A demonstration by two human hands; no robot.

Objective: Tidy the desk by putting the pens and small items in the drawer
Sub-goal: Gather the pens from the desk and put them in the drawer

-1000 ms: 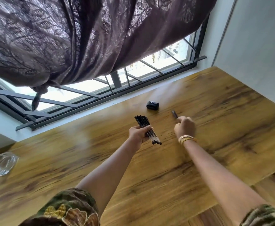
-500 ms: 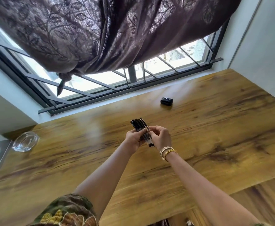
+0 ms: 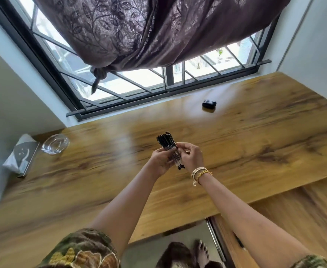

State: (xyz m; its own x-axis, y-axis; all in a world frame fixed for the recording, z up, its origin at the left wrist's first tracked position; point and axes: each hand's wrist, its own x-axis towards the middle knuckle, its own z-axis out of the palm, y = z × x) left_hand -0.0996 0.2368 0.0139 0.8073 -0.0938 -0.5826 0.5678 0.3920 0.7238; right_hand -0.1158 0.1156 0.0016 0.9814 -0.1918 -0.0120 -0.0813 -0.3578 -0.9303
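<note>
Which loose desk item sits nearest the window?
The small black case, right by the window frame; the glass ashtray and tissue pack lie farther back, left.

Your arms are bare below short sleeves point(image 3: 81, 250) of olive-green cloth printed with brown and yellow flowers. Your right wrist wears cream and gold bangles point(image 3: 199, 173). Your feet point(image 3: 202, 252) are bare.

Wide bare stretch of desk point(image 3: 255, 151) between the hands and the right edge. Only a small black case point(image 3: 209, 103) sits near the back edge by the window. At the left back corner, a glass dish point(image 3: 55, 143) and a tissue pack point(image 3: 21, 154) crowd the wall.
</note>
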